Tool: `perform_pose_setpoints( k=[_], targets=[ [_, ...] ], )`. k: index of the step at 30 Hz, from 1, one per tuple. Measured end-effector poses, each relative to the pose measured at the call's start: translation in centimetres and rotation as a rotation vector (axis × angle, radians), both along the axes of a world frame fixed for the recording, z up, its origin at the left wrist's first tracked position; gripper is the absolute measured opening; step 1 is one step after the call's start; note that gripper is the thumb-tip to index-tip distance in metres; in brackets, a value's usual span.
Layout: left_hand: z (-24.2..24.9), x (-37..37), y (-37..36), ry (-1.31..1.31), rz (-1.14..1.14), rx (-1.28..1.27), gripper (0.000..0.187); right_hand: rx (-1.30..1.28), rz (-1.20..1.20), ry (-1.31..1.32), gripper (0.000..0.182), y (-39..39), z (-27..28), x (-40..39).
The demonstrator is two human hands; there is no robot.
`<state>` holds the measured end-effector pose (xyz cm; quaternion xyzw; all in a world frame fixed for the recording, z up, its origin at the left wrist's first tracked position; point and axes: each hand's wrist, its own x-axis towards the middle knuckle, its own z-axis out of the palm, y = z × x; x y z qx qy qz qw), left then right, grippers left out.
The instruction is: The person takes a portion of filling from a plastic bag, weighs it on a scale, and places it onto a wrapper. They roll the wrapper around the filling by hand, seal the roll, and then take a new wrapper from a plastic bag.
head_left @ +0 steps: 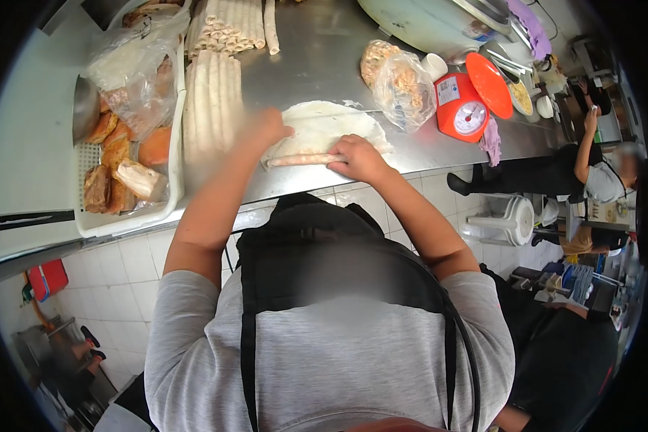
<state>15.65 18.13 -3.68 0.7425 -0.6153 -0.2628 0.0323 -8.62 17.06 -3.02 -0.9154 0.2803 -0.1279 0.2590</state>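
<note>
A thin pale dough sheet [331,124] lies on the steel table, its near edge wrapped into a narrow roll [304,160] with a light pinkish-brown filling showing through. My right hand [361,158] closes its fingers around the right end of that roll. At the sheet's left edge is my left hand [270,128], slightly blurred, with its fingers bent onto the dough and the tips partly hidden. Left of it, several long pale finished rolls [212,101] lie side by side, and a stack of more rolls [227,25] sits behind them.
A white crate [176,169] with orange-brown chunks and plastic bags stands at left. A bag of pinkish filling [403,93], a red scale [462,108] and a large bowl [428,25] occupy the right side. Co-workers [605,169] stand farther right, near white stools [511,219].
</note>
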Motion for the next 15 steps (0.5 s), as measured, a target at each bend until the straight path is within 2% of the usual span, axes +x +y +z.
perform_pose_setpoints(
  k=[1, 4, 8, 15],
  targets=[
    [-0.3, 0.1, -0.1, -0.018, -0.018, -0.012, 0.041, 0.015, 0.019, -0.001, 0.027, -0.2, 0.2, -0.1],
    [-0.2, 0.2, -0.3, -0.036, -0.034, -0.038, 0.04, -0.166, -0.064, -0.021, 0.023, -0.4, 1.4, -1.0],
    [-0.2, 0.0, 0.2, -0.047, -0.038, -0.139, 0.037, -0.086, -0.045, 0.03, 0.026, -0.9, -0.2, -2.0],
    [4.3, -0.5, -0.5, 0.1, -0.004, 0.194, 0.04, -0.017, -0.057, 0.056, 0.03, -0.8, 1.4, -1.4]
  ],
)
